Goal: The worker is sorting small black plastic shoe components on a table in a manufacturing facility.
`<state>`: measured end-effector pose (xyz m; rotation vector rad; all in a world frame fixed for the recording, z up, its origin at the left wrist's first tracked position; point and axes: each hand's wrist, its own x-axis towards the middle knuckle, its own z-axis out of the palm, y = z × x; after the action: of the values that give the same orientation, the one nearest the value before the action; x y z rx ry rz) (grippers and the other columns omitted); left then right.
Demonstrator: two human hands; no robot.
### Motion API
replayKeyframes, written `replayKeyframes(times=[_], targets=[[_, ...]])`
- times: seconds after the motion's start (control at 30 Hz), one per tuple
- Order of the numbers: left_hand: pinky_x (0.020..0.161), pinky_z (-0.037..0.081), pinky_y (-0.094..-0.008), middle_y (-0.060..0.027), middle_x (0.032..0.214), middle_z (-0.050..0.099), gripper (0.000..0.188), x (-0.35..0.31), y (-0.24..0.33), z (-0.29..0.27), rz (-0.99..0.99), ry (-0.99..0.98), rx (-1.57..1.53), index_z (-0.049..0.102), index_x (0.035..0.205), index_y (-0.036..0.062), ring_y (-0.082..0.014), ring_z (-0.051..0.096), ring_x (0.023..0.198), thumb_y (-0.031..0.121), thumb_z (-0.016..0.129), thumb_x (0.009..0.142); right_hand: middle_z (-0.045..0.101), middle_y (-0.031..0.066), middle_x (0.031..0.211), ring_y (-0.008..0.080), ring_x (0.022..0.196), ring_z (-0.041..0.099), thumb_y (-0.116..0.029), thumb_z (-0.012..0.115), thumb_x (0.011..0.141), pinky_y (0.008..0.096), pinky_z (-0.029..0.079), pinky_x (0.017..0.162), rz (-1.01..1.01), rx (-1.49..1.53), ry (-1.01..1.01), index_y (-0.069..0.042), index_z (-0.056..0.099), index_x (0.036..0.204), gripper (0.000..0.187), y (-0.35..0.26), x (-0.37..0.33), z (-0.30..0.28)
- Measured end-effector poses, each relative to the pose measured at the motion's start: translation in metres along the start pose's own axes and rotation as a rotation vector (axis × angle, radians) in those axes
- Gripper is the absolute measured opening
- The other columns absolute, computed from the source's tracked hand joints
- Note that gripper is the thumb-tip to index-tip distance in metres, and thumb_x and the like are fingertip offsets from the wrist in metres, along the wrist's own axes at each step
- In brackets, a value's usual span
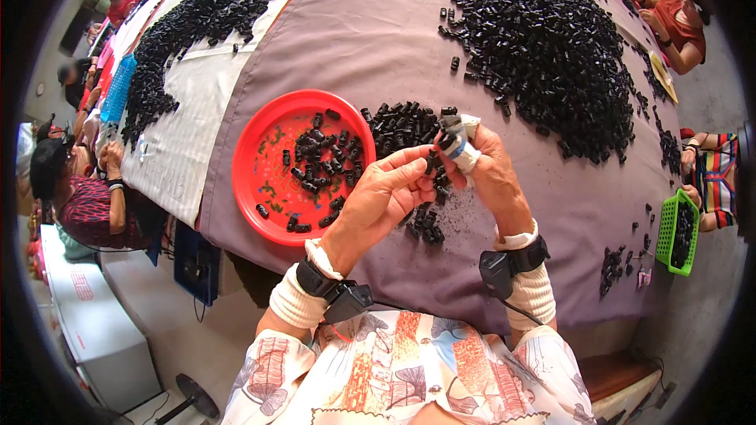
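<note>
Cropped shirt (405,366), left grip (384,195) pinching half-hidden black piece (432,162), right grip (488,161) hard to tell

Left hand (384,191) pinched, thumb against index, other fingers curled in. Right hand (490,164) just beside it, fingers bent inward toward the left fingertips. Both forearms (273,326) angled forward, wrists lower than the hands in view.

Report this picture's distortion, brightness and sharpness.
Head view: rounded image with black corners, mauve tablecloth bowing at its near edge; pale tablecloth brightly lit; left hand and right hand fairly sharp; large heap of black parts partly merging into darkness.
</note>
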<state>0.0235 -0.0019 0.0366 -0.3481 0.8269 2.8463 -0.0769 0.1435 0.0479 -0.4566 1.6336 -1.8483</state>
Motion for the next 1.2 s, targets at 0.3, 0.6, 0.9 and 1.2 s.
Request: replayKeyframes(times=[0.3, 0.6, 0.9, 1.2], targets=[[0.072, 0.052, -0.0321, -0.0062, 0.085, 0.061, 0.023, 0.000, -0.002, -0.007, 0.019, 0.026, -0.171, 0.055, 0.112, 0.0008, -0.0135, 0.059, 0.073, 0.007, 0.054, 0.090, 0.048, -0.0048, 0.056, 0.0032, 0.046, 0.044, -0.022, 0.060, 0.085, 0.0197, 0.033, 0.041, 0.040, -0.193, -0.068, -0.008, 0.055, 0.080, 0.015, -0.005, -0.011, -0.002], [0.077, 0.050, -0.0349, -0.0101, 0.099, 0.061, 0.028, 0.003, -0.003, -0.009, 0.039, -0.040, -0.188, 0.050, 0.118, -0.0011, -0.0179, 0.060, 0.085, 0.010, 0.049, 0.092, 0.048, -0.0037, 0.058, 0.0036, 0.045, 0.044, -0.015, 0.059, 0.082, 0.0208, 0.034, 0.040, 0.053, -0.254, -0.143, -0.005, 0.057, 0.083, 0.010, -0.002, -0.010, 0.004], [0.075, 0.052, -0.0315, -0.0081, 0.099, 0.061, 0.025, 0.001, -0.003, -0.006, 0.037, -0.003, -0.190, 0.053, 0.114, -0.0003, -0.0153, 0.061, 0.083, 0.010, 0.051, 0.092, 0.048, -0.0044, 0.060, 0.0035, 0.046, 0.044, -0.021, 0.069, 0.075, 0.0209, 0.035, 0.040, 0.073, -0.235, -0.163, -0.006, 0.057, 0.083, 0.020, -0.005, -0.009, 0.008], [0.076, 0.053, -0.0315, -0.0073, 0.099, 0.062, 0.024, 0.000, -0.003, -0.006, 0.032, 0.013, -0.136, 0.053, 0.114, 0.0006, -0.0143, 0.061, 0.086, 0.011, 0.050, 0.092, 0.052, -0.0041, 0.060, 0.0032, 0.046, 0.044, -0.020, 0.072, 0.072, 0.0190, 0.033, 0.039, 0.058, -0.328, -0.176, -0.007, 0.060, 0.083, 0.022, -0.003, -0.007, 0.009]])
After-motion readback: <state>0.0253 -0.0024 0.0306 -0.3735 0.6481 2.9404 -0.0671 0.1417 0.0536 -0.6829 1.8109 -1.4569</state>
